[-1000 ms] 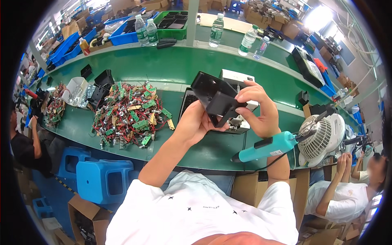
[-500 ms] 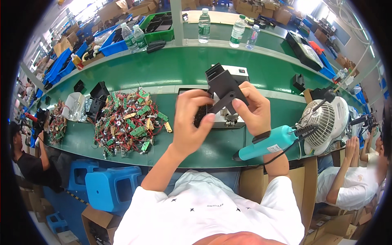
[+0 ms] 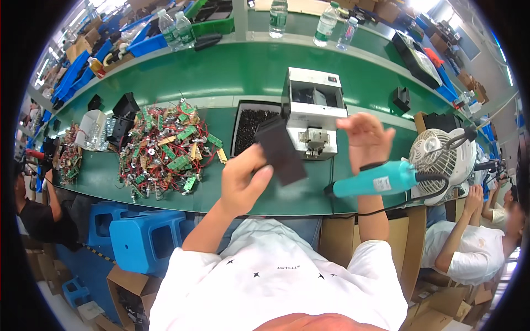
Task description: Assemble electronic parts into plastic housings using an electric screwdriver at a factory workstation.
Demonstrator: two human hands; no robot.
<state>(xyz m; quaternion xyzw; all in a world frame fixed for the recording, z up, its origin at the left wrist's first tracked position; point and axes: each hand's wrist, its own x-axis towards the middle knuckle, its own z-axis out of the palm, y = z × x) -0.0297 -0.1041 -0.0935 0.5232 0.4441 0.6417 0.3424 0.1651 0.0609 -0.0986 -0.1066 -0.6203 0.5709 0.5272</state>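
Observation:
A black plastic housing (image 3: 282,151), smooth and box-shaped, is tilted up in my left hand (image 3: 243,179), whose fingers close around its left side. My right hand (image 3: 368,142) is off the housing, empty, with its fingers and thumb apart. It is beside a white and black screw-feeding machine (image 3: 314,113) that has a metal fitting on its front. A teal electric screwdriver (image 3: 375,181) lies across the view over my right wrist and forearm. Behind the housing, a black tray (image 3: 238,118) holds many small dark screws (image 3: 256,124).
Left on the green bench is a heap of circuit boards with red wires (image 3: 165,149), near a bin of small clear parts (image 3: 95,129). A white fan (image 3: 433,160) stands right. Bottles (image 3: 326,25) line the shelf. Blue stools (image 3: 141,243) are below; people sit either side.
My right hand has let go of the black housing and moved right, opening. My left hand now holds the housing alone, lower and turned. The view has shifted slightly.

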